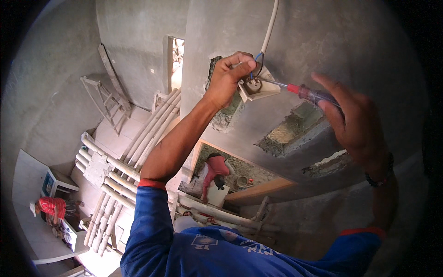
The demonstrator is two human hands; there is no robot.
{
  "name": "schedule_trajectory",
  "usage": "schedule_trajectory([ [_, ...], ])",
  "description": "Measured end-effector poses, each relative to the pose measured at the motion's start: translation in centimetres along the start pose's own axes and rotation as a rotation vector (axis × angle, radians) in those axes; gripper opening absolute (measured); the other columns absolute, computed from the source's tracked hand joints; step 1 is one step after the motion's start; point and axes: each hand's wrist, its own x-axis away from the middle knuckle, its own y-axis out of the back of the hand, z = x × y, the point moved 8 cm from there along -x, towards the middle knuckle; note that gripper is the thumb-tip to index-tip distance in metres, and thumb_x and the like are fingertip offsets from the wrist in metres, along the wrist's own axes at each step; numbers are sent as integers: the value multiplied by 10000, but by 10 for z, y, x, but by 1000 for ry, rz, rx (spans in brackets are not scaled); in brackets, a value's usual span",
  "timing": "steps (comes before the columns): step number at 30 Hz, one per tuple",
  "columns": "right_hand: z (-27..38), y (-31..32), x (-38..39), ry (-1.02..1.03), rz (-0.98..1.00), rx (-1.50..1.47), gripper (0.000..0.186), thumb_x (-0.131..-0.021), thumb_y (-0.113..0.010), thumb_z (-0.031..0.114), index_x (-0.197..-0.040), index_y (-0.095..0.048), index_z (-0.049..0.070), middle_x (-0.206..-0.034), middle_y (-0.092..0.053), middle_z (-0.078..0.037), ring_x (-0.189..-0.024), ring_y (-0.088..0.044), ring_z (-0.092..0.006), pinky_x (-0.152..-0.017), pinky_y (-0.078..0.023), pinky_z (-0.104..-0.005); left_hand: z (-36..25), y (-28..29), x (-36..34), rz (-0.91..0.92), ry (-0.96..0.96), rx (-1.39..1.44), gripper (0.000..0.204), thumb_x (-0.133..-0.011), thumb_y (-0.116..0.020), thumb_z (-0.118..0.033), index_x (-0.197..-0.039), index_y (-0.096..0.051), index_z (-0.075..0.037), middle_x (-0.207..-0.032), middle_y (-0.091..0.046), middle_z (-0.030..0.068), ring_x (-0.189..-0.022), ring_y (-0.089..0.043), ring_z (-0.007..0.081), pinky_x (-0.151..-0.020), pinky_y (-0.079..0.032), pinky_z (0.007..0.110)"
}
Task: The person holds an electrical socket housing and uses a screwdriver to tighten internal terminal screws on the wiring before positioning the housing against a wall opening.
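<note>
Light glares through a narrow opening [177,62], the right hand [354,121] blurs, and lines bend toward dark edges.

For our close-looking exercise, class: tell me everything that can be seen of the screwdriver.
The screwdriver has a slim, metallic-looking shaft, a bright red collar and a darker, seemingly translucent plastic handle. It lies almost level in the picture, tip leftward, handle end slightly lower. The right hand, blurred, grips the handle and hides its rear. The tip reaches into the open white fitting, near the wires; its shape and exact contact cannot be made out.
</note>
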Motion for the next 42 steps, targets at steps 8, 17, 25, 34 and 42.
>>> schedule_trajectory([
  [8,1,2,-2,-29,111,-15,517,-822,-645,60,-1315,-489,56,-1020,-627,-210,-824,-659,-313,-695,-522,-397,-3,1,1,5,-14,29,105,-870,-683,-132,-895,-674,-32,-835,-641,7,-738,-570,73,-678,-469,226],
  [17,-2,-1,0,-120,158,40,545,-795,-650,-37,-1314,-502,40,-1198,-579,-208,-958,-644,-308,-781,-543,-375,-2,0,1,1,-2,46,100,-875,-677,-128,-890,-674,-30,-831,-643,6,-733,-575,74,-667,-477,225],
  [25,-6,-3,7,-27,44,-16,380,-805,-662,-29,-1177,-584,-19,-1060,-641,-213,-945,-665,-307,-782,-549,-354,-2,1,0,2,10,43,103,-883,-664,-130,-890,-668,-28,-815,-647,16,-712,-581,71,-649,-492,225],
  [34,-14,-3,12,-47,-15,-41,363,-787,-664,-48,-1143,-599,-18,-1041,-648,-200,-914,-674,-288,-757,-552,-335,-9,1,0,44,-29,-56,94,-881,-667,-119,-859,-676,-28,-856,-624,8,-749,-573,80,-684,-458,234],
  [42,-20,-10,15,-51,-30,-92,374,-765,-667,-66,-1132,-610,-23,-1021,-657,-189,-908,-676,-269,-753,-552,-316,-19,-7,0,84,-50,-112,92,-867,-685,-109,-842,-680,-21,-878,-608,7,-769,-569,82,-704,-454,234],
])
